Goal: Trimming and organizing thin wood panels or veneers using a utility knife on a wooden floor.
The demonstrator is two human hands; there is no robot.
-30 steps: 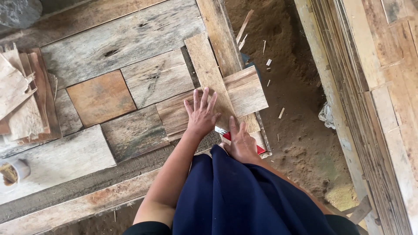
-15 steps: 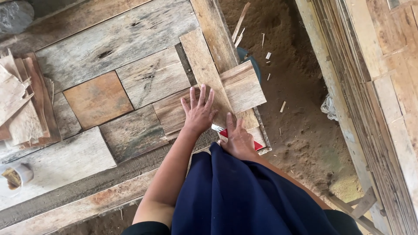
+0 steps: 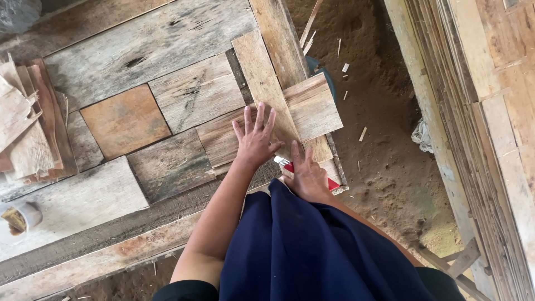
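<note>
My left hand (image 3: 255, 137) lies flat with fingers spread on a thin wooden board (image 3: 224, 136), pressing it onto the plank worktop. Just to its right, my right hand (image 3: 307, 175) grips a red and white utility knife (image 3: 287, 166), its tip against a long narrow wooden strip (image 3: 266, 83) that runs diagonally over the board. A square wooden piece (image 3: 314, 107) lies beside the strip on the right. My dark blue garment (image 3: 312, 245) hides my right forearm.
Flat wooden tiles cover the worktop, among them a reddish-brown square (image 3: 125, 120) and grey ones (image 3: 170, 165). A stack of thin veneer sheets (image 3: 28, 134) sits at the left edge, a small cup (image 3: 16, 218) below it. Dirt floor (image 3: 384, 139) and stacked planks (image 3: 479, 111) lie to the right.
Both hands have stayed on the board and knife; the view has only shifted slightly.
</note>
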